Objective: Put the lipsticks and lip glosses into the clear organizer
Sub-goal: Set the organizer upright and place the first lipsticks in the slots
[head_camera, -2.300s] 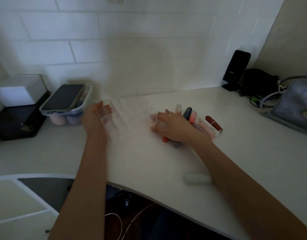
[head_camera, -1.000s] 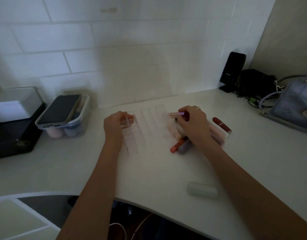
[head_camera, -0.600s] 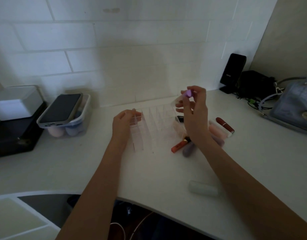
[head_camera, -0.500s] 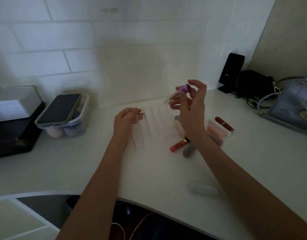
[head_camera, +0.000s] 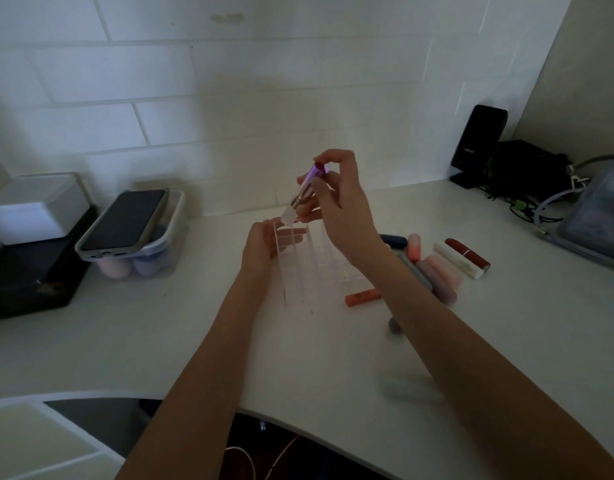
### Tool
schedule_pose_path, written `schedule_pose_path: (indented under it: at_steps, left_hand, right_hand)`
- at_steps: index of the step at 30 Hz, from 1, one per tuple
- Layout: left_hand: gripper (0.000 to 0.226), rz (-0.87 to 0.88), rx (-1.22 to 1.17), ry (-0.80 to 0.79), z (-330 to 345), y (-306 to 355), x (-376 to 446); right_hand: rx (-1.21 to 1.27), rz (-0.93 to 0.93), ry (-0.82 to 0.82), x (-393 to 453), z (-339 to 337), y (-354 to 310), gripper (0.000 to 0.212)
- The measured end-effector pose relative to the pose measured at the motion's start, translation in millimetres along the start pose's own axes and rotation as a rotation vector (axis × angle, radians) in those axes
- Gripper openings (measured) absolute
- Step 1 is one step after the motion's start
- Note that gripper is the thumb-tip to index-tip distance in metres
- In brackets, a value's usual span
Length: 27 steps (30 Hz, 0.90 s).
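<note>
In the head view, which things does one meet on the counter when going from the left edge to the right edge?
White box → phone → left hand → purple-capped lip gloss → orange tube → dark red lipstick → black speaker → grey bag.

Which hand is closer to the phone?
Left. The left hand holds the organizer a little right of the phone; the right hand is farther right, holding a lip gloss.

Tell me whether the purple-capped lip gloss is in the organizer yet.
Not yet: the right hand holds the lip gloss tilted, its tip just above the clear organizer.
</note>
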<state>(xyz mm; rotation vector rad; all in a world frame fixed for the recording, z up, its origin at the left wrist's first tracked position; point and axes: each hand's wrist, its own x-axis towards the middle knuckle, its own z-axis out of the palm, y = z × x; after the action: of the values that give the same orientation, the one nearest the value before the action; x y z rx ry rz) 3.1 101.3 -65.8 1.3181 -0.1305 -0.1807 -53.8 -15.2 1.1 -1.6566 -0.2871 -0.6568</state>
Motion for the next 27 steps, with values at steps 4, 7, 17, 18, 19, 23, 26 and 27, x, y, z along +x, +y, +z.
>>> schedule_pose_path:
  at_steps: [4, 7, 17, 18, 19, 23, 26, 27]
  left_hand:
    - [0.039, 0.042, 0.056, 0.005, 2.8, -3.0, 0.1]
    - [0.039, 0.047, 0.042, -0.013, 1.9, -2.8, 2.5]
    - [0.041, -0.020, -0.094, -0.131, 3.2, -5.7, 3.3]
    - [0.040, -0.024, -0.077, -0.112, 3.4, -5.9, 3.4]
    - [0.043, -0.017, -0.052, -0.089, 3.5, -5.7, 2.5]
    - [0.043, 0.024, 0.011, -0.075, 2.1, -5.9, 3.1]
    - [0.034, 0.089, 0.037, -0.072, 1.1, -3.2, 1.2]
    - [0.034, 0.136, 0.056, -0.069, 1.6, -2.4, -0.4]
  right_hand:
    - [-0.072, -0.024, -0.041, 0.0, 5.2, 0.3, 0.020]
    - [-0.111, -0.030, -0.034, 0.1, 6.3, 1.0, 0.021]
    - [-0.244, -0.008, -0.049, -4.9, 8.9, 6.3, 0.015]
    - [-0.263, 0.008, -0.048, -4.9, 8.2, 8.2, 0.015]
    - [-0.281, 0.014, -0.055, -5.3, 7.3, 9.7, 0.017]
    - [-0.350, 0.024, -0.097, -5.3, 5.5, 13.4, 0.029]
    - [-0.372, 0.040, -0.136, -5.8, 4.4, 14.7, 0.041]
    - [-0.378, 0.038, -0.155, -5.9, 3.3, 14.9, 0.044]
